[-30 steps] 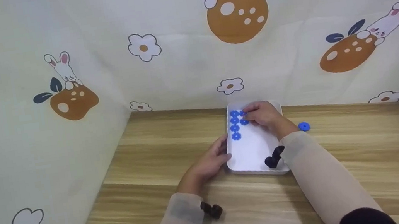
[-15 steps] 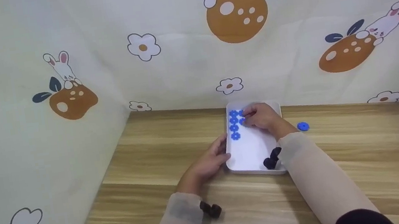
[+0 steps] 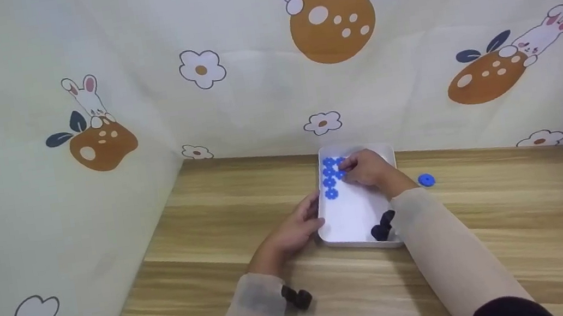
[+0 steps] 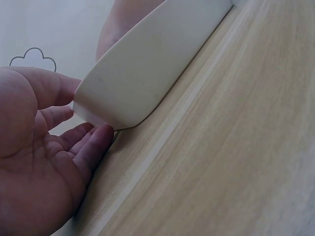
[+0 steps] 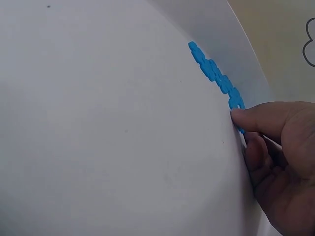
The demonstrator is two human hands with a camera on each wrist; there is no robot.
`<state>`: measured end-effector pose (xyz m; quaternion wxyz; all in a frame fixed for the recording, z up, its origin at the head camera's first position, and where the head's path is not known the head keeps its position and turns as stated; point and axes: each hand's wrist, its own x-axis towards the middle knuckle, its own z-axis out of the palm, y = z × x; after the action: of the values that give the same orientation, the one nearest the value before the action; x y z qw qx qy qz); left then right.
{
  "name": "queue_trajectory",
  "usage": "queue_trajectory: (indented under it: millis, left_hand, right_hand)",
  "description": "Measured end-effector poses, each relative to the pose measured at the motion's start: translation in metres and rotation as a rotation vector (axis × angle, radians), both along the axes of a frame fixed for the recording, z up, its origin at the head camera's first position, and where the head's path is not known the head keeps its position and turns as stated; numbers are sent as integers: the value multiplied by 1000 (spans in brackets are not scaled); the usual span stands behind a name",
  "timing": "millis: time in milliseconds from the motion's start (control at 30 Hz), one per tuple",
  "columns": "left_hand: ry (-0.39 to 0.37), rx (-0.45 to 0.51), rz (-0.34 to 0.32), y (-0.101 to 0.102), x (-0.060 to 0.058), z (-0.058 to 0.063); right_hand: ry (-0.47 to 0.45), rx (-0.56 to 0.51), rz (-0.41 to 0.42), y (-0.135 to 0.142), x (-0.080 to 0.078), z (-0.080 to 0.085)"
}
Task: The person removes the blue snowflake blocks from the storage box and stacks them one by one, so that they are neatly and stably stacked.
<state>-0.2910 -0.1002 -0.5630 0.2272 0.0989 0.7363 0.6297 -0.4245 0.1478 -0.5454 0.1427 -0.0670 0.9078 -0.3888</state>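
A shallow white tray lies against the back of the table. Blue flower-shaped plastic discs stand in two columns at its far left; one disc is nearest me in the left column. My left hand holds the tray's left side, and in the left wrist view its fingers meet the rim and the lower edge of the wall. My right hand is over the right column. Its thumb and finger pinch a blue disc at the row's end in the right wrist view; the hand partly hides that column.
A single blue round disc lies on the wooden table, right of the tray by the right forearm. A patterned cloth wall rises directly behind the tray. Black wrist cameras hang by both cuffs.
My right hand has shifted slightly left and toward me over the right column of discs. The left hand and the tray look nearly the same; the whole head view drifts a little.
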Motion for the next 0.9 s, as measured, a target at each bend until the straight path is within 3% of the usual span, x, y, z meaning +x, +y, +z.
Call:
queue_trajectory:
  millis: [467, 700, 900]
  left_hand:
    - [-16, -2, 11, 1, 1, 2]
    - [28, 57, -11, 2, 3, 2]
    - [4, 52, 2, 3, 3, 3]
  right_hand:
    - [-15, -15, -27, 1, 2, 0]
    - [23, -80, -39, 5, 0, -4]
    - [-36, -184, -120, 5, -3, -5]
